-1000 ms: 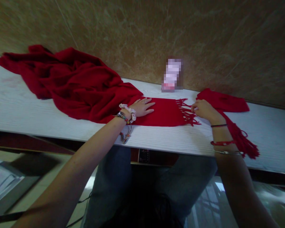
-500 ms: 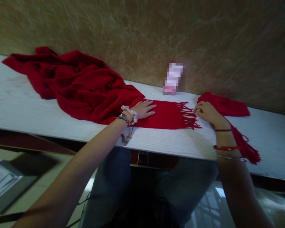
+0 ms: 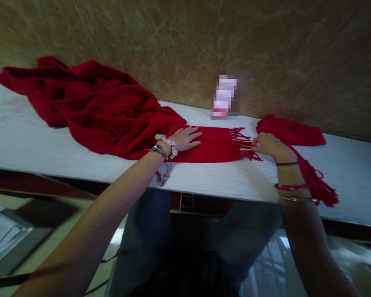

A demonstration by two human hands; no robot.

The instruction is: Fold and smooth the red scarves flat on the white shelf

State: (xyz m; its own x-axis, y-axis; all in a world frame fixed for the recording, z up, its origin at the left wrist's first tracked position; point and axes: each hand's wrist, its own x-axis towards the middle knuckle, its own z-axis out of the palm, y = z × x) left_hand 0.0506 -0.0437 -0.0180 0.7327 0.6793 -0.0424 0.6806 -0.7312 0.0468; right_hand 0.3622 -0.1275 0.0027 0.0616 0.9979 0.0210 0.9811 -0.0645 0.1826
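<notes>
A red scarf with a fringed end lies on a white wood-grain table. My left hand rests flat on it, fingers spread, pressing the smooth strip near the end. My right hand is closed in a pinch on strands of the fringe, drawing some of them straight toward the right. Other strands lie loose and twisted above and below. To the left of my left hand the scarf's bulk is heaped in loose folds.
A folded red cloth lies behind my right hand, and a red tassel bundle beside my right wrist. A blurred-out pink and white object stands against the marbled wall. A dark phone-like object sits below the table's front edge.
My right hand has closed on the middle strands of the fringe, which are now pulled straighter. My left hand stays flat on the scarf. The whole view has shifted slightly.
</notes>
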